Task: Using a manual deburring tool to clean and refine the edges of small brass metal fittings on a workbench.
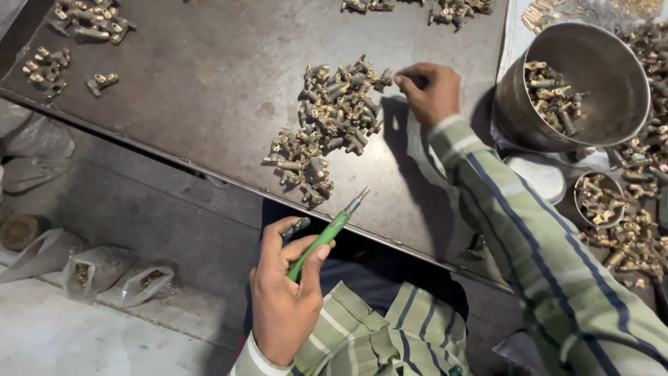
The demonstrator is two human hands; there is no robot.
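Observation:
My left hand [285,285] grips a green-handled tool [325,235] with a metal tip that points up toward the table edge. The hand hovers below the front edge of the dark metal table [202,90]. My right hand [430,89] reaches across the table to the right end of a heap of small brass fittings [325,124]. Its fingertips are pinched at one fitting at the heap's upper right; the pinched piece is mostly hidden. Both sleeves are striped green and blue.
A large metal bucket [612,104] holding brass fittings stands at the right, a small metal cup [600,198] of fittings below it. More loose fittings [637,237] lie around them. Smaller piles [89,21] sit at the table's far left and top. Plastic bags [136,282] lie on the floor.

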